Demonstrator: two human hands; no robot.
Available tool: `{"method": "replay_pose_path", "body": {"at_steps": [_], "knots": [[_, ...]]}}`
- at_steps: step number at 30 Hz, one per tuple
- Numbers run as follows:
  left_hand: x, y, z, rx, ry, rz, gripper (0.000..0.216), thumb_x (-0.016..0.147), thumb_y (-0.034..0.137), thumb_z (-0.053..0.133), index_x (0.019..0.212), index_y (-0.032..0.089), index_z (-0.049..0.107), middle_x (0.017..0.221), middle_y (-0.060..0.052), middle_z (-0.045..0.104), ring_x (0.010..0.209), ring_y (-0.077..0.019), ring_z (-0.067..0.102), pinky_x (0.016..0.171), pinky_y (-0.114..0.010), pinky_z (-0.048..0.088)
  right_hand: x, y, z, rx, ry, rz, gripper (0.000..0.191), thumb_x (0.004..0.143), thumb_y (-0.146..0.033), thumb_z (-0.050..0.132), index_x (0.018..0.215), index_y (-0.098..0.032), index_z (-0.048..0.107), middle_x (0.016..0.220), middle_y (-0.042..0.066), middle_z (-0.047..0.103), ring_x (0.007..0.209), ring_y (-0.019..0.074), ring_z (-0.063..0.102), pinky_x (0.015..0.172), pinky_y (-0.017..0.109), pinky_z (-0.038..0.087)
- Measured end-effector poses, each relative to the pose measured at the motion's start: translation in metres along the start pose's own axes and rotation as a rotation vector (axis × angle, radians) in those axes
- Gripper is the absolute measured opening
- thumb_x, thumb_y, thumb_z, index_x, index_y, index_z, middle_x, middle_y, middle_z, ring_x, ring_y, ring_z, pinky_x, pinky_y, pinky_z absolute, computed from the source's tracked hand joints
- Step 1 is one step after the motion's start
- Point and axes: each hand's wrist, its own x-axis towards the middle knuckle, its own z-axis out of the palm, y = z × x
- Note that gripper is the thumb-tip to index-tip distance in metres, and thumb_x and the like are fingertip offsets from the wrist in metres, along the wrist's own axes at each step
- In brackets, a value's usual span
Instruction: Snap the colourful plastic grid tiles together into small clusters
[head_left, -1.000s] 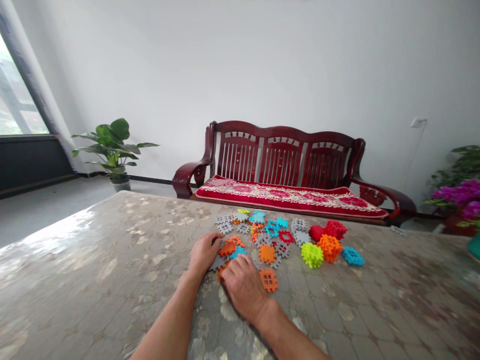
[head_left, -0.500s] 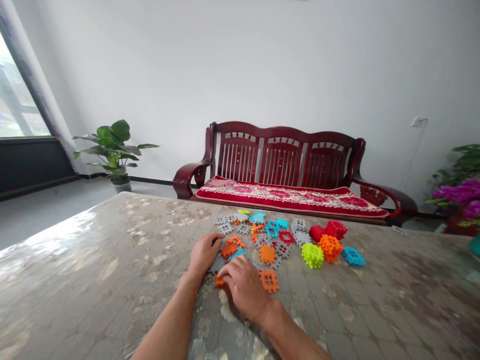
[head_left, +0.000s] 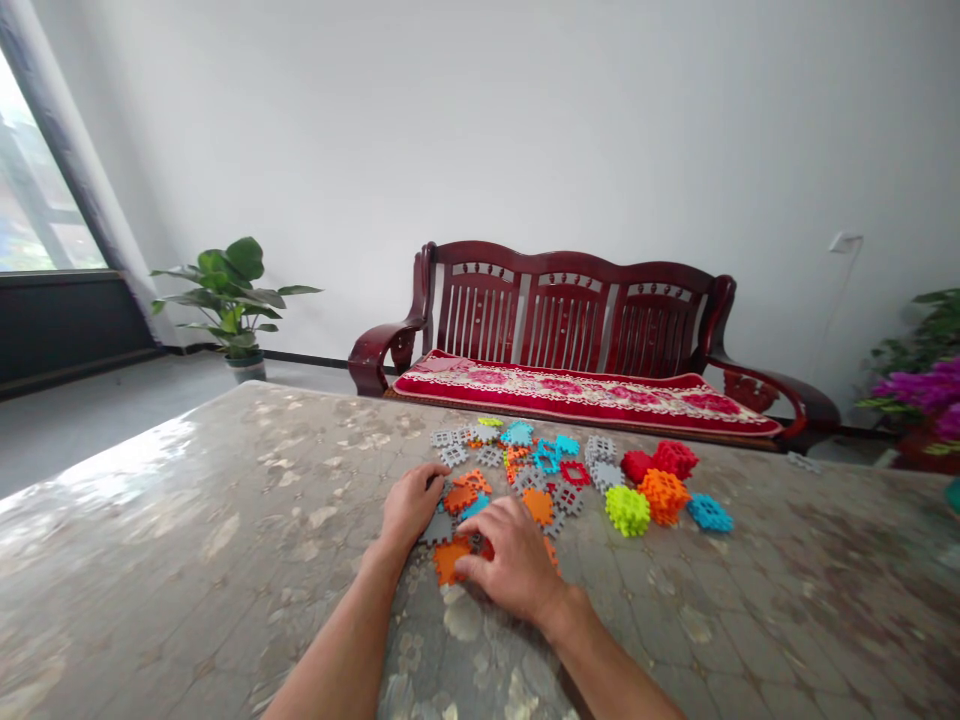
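My left hand point(head_left: 411, 508) lies on the table along the left edge of a group of toothed plastic tiles. Its partly visible fingers are stretched forward beside a grey tile point(head_left: 438, 530), with a small gap near the thumb; no grip shows. Just right of this hand are orange tiles point(head_left: 465, 492) and a blue tile point(head_left: 475, 507). My right hand point(head_left: 514, 558) hovers low over the near tiles, thumb and forefinger apart. Its thumb is close to a solid orange tile point(head_left: 451, 562), which lies against the grey tile's near side. Another orange tile is mostly hidden behind this hand.
More loose tiles in grey, blue and red spread behind the hands, with an orange tile point(head_left: 538, 506) among them. To the right stand a yellow-green block point(head_left: 628, 511), an orange block point(head_left: 664, 497), red blocks point(head_left: 676, 459) and a blue tile point(head_left: 710, 513). A wooden bench point(head_left: 566, 300) faces the table.
The small orange piece under my right fingers now shows as a flat orange tile beside the grey one. My right hand has moved right and its fingers have spread. My left hand stays put.
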Motion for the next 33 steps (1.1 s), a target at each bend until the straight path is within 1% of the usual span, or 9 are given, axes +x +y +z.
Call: {"method": "replay_pose_path", "body": {"at_steps": [4,9,14,18,21,24,29,31,33], "knots": [[0.000,0.000,0.000,-0.011,-0.005,-0.007,0.030,0.086,0.027,0.046,0.103,0.025,0.070,0.109,0.000,0.073,0.104,-0.0178,0.064,0.091,-0.025,0.045,-0.003,-0.007,0.005,-0.125,-0.108,-0.159,0.040,0.070,-0.047,0.078,0.101,-0.026,0.065,0.101,0.000,0.066,0.106,0.0208,0.049,0.099,0.036,0.033],[0.000,0.001,-0.002,0.001,-0.014,-0.010,0.032,0.087,0.029,0.044,0.105,0.025,0.070,0.111,-0.001,0.072,0.105,-0.0186,0.064,0.090,-0.026,0.045,-0.001,-0.010,0.009,-0.308,-0.128,-0.222,0.035,0.078,-0.051,0.071,0.095,-0.022,0.063,0.098,0.002,0.065,0.103,0.0218,0.048,0.100,0.037,0.033],[-0.001,0.003,-0.003,0.022,-0.024,-0.003,0.033,0.087,0.028,0.043,0.105,0.025,0.070,0.110,-0.002,0.073,0.104,-0.0188,0.065,0.089,-0.026,0.045,0.001,-0.011,0.014,-0.409,-0.099,-0.317,0.023,0.086,-0.043,0.064,0.083,-0.020,0.062,0.085,0.003,0.065,0.093,0.0209,0.051,0.099,0.035,0.035],[-0.001,0.001,-0.002,0.023,-0.021,-0.012,0.032,0.087,0.030,0.044,0.105,0.025,0.070,0.110,-0.002,0.073,0.103,-0.0193,0.065,0.089,-0.027,0.045,0.001,-0.010,0.017,-0.345,-0.019,-0.343,0.016,0.092,-0.030,0.055,0.083,-0.021,0.063,0.078,0.001,0.065,0.085,0.0186,0.054,0.099,0.034,0.035],[0.000,0.000,-0.002,0.017,-0.014,-0.014,0.031,0.087,0.030,0.045,0.105,0.026,0.070,0.110,-0.001,0.073,0.104,-0.0189,0.064,0.088,-0.026,0.045,0.002,-0.009,0.017,-0.217,0.099,-0.236,0.018,0.095,-0.026,0.049,0.091,-0.023,0.066,0.081,0.001,0.067,0.084,0.0178,0.057,0.088,0.031,0.040],[0.000,0.001,-0.002,0.017,-0.021,-0.001,0.032,0.087,0.028,0.044,0.104,0.025,0.070,0.111,-0.002,0.073,0.105,-0.0189,0.064,0.089,-0.026,0.045,0.004,-0.003,0.012,-0.040,0.240,-0.024,0.020,0.096,-0.025,0.047,0.096,-0.025,0.068,0.087,0.000,0.071,0.087,0.0164,0.061,0.082,0.027,0.043],[-0.001,0.002,-0.003,0.015,-0.016,-0.008,0.032,0.086,0.029,0.044,0.104,0.025,0.070,0.112,-0.003,0.072,0.107,-0.0208,0.063,0.089,-0.029,0.045,0.012,0.030,-0.001,0.201,0.393,0.304,0.028,0.094,-0.030,0.042,0.101,-0.024,0.069,0.098,0.002,0.074,0.091,0.0166,0.066,0.082,0.026,0.047],[-0.001,0.002,-0.002,0.004,-0.006,-0.010,0.032,0.086,0.030,0.044,0.104,0.025,0.070,0.112,-0.003,0.072,0.107,-0.0217,0.063,0.091,-0.031,0.045,0.013,0.046,-0.006,0.205,0.425,0.378,0.031,0.093,-0.033,0.041,0.103,-0.023,0.069,0.102,0.003,0.073,0.096,0.0180,0.065,0.085,0.029,0.047],[-0.001,0.001,-0.002,-0.033,-0.009,0.010,0.032,0.086,0.033,0.045,0.104,0.025,0.070,0.111,-0.002,0.072,0.105,-0.0214,0.064,0.091,-0.030,0.046,0.012,0.060,-0.010,0.119,0.452,0.410,0.032,0.091,-0.033,0.041,0.106,-0.022,0.068,0.107,0.005,0.071,0.100,0.0199,0.063,0.090,0.032,0.046]]}}
